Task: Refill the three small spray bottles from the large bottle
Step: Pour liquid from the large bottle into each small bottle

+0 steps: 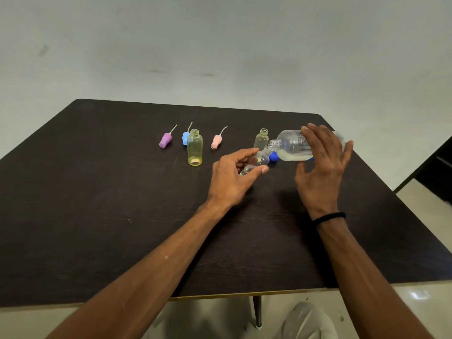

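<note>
My left hand holds a small clear bottle, tilted, with its open neck up to the right. My right hand grips the large clear bottle, tipped on its side, its open mouth right over the small bottle's neck. Liquid lies in the lower part of the large bottle. A yellow small bottle stands open and upright to the left. Another pale small bottle stands open just behind the pouring spot.
Three spray tops lie on the dark table: purple, blue behind the yellow bottle, and pink. A blue cap sits under the large bottle. The table's right edge is near my right hand.
</note>
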`<state>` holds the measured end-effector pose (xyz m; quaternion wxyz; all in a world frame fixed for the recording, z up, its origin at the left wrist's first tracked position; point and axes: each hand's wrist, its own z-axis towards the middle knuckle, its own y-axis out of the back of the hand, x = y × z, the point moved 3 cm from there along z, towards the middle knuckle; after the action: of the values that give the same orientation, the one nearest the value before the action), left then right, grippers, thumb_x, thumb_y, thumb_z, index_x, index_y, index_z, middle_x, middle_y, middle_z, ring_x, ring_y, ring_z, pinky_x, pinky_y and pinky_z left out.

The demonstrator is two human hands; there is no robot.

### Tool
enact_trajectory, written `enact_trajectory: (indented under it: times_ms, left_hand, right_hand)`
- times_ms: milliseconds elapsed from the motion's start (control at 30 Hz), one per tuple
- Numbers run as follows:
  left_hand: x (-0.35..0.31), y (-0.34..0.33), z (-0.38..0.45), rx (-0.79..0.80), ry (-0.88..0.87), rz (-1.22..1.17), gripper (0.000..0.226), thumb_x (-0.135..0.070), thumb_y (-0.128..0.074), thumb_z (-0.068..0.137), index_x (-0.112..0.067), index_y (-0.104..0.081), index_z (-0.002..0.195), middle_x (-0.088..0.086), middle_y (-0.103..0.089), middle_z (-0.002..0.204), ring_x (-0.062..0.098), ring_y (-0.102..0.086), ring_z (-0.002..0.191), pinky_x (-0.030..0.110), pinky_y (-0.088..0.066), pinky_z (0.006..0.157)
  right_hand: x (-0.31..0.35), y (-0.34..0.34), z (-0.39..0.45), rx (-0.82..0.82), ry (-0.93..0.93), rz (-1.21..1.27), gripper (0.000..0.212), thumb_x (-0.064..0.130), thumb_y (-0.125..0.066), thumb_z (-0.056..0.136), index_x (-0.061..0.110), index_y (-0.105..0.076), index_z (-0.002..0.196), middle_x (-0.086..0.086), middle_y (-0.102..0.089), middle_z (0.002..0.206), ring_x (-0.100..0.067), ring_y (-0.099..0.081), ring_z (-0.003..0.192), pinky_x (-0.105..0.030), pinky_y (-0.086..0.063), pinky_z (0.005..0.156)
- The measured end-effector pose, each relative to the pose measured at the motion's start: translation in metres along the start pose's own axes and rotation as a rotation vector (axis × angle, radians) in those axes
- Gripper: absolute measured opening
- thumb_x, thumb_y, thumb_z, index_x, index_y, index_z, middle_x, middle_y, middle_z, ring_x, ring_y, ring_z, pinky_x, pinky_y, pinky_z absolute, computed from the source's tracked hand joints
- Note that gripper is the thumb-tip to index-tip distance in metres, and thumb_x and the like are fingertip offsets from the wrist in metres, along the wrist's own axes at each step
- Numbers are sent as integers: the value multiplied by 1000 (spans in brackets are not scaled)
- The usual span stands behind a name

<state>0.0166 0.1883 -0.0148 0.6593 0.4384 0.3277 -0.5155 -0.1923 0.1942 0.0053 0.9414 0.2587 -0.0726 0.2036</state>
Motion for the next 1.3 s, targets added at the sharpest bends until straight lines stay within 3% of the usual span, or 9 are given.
enact_trajectory:
  times_ms: [700, 1300]
  left_hand:
    - [3, 0, 1, -1, 12, -13, 52, -30, -90, 82, -21, -74, 131, -9, -79, 111, -1, -72, 105, 29, -59, 100]
    - [2, 0, 1, -10, 12, -7, 51, -30, -90, 82, -22, -75, 130, -9, -79, 111, -3, -72, 105, 26, -58, 100]
  right_hand:
    - [-1, -1, 0, 4, -4, -1, 82, -14, -72, 75, 18, -59, 148, -1, -56, 155, -21, -42, 153, -69, -7, 128]
    - [0, 0, 0, 12, -4, 2, 83, -14, -71, 74, 18, -59, 148, 0, -56, 155, -20, -42, 153, -69, -7, 127]
